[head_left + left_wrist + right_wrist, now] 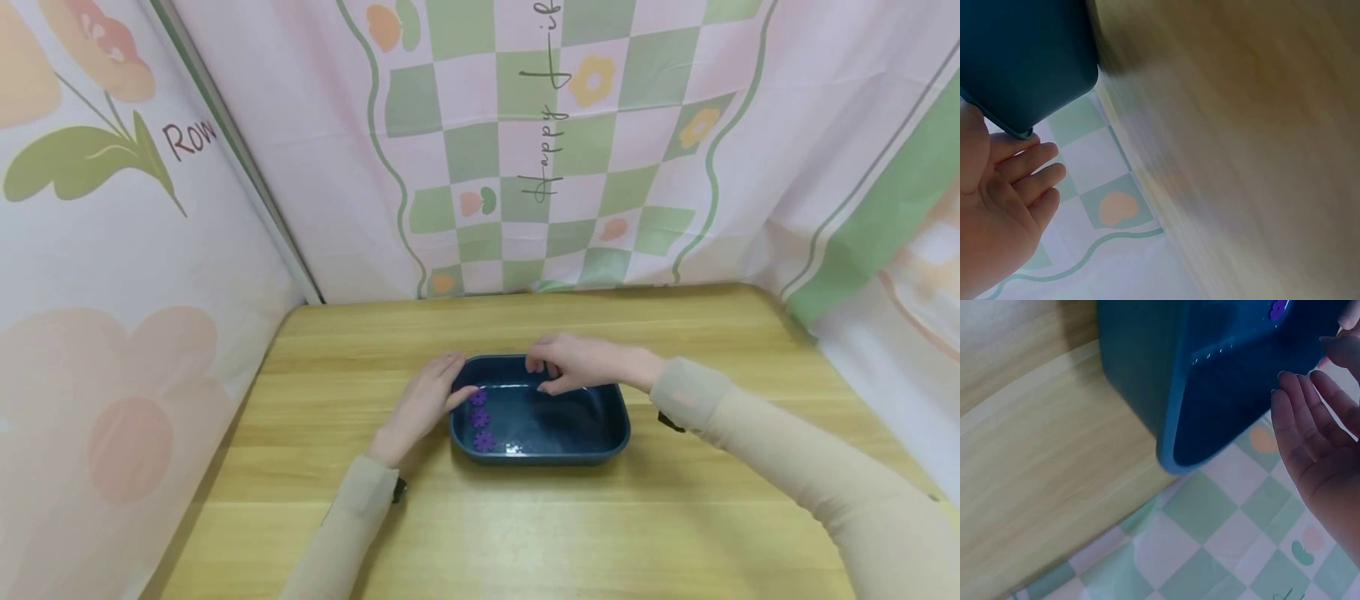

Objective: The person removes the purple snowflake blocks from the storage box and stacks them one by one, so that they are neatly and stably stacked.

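Observation:
A dark blue basin (555, 429) stands on the wooden table. Three purple flower-shaped pieces (481, 419) lie in a column along its left end, one of them a purple flower (1278, 309) in the right wrist view. My left hand (427, 396) holds the basin's far left corner, its thumb over the rim and its fingers along the outside. In the left wrist view those fingers (1040, 180) show below the rim. My right hand (573, 364) hovers over the basin's far side, fingers bent and thumb apart from them. Nothing shows between them.
Bare wooden tabletop (525, 525) surrounds the basin. A checkered curtain (540, 150) hangs behind the table's far edge, with a flower-printed curtain (127, 333) on the left and another curtain (885, 233) on the right. Both wrists wear dark straps over light sleeves.

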Tool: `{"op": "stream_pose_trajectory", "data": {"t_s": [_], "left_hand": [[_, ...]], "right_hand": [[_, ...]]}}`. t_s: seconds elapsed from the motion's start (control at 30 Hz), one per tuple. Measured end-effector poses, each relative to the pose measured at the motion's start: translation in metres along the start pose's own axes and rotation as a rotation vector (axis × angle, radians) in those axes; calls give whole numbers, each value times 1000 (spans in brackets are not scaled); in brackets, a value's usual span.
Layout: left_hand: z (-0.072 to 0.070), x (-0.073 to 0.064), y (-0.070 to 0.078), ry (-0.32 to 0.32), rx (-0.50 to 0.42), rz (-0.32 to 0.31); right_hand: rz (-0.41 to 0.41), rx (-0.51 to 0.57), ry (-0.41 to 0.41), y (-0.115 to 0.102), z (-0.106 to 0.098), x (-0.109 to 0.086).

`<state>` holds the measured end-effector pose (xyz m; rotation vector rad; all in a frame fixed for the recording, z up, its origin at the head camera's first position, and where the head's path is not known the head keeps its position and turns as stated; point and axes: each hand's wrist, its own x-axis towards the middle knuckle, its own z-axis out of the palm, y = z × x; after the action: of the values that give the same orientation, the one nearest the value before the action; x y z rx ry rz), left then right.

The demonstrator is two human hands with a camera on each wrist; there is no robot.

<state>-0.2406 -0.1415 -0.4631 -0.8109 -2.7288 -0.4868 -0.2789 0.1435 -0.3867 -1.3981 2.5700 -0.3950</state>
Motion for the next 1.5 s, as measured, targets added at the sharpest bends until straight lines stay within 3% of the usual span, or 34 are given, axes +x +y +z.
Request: {"op": "stream_pose_trajectory", "data": {"t_s": [0.3, 0.53, 1.07, 1.5], "left_hand": [[-1, 1, 1, -9, -22, -21], [0, 1, 0, 5, -4, -18], [-2, 2, -4, 38, 46, 79], [-4, 2, -9, -33, 58, 92]], "right_hand": [[-57, 46, -25, -6, 11, 13], [-50, 78, -87, -15, 17, 20], [-118, 132, -148, -22, 39, 33], [-118, 125, -190, -30, 47, 41]]}}
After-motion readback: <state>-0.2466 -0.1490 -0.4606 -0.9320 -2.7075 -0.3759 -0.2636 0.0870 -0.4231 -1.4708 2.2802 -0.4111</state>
